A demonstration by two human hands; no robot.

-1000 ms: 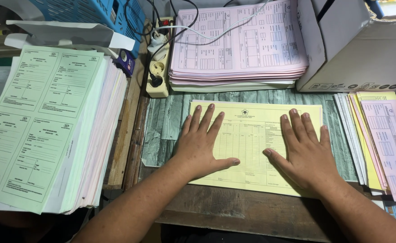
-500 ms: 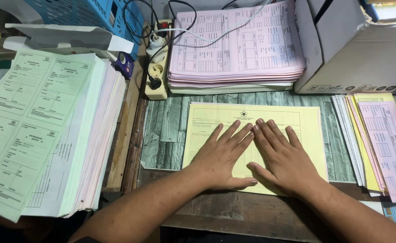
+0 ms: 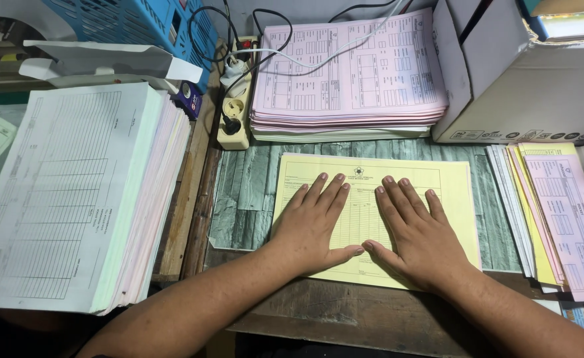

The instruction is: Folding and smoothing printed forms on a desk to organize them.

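A pale yellow printed paper form [image 3: 378, 192] lies flat near the front edge of the worn wooden desk [image 3: 345, 318], partly on a grey-green plank-patterned mat [image 3: 242, 199]. Both hands rest on it, palms down, fingers stretched flat and gripping nothing. The left hand [image 3: 315, 225] covers the sheet's left half and the right hand [image 3: 414, 229] the middle; their thumb tips nearly meet above the sheet's front edge.

Toward the back edge, just beyond the form, sits a thick stack of pink printed forms [image 3: 348, 76] with white cables draped over it. A cream power strip [image 3: 234, 106] stands at its left. At the back right corner stands a white cardboard box [image 3: 530, 79] with a row of small dark symbols along its lower edge. Along the right edge lie fanned white, yellow and pink sheets [image 3: 550, 212]. On the left rests a tall stack of white, green and pink ruled forms [image 3: 73, 199], with a blue plastic crate [image 3: 139, 20] behind it.
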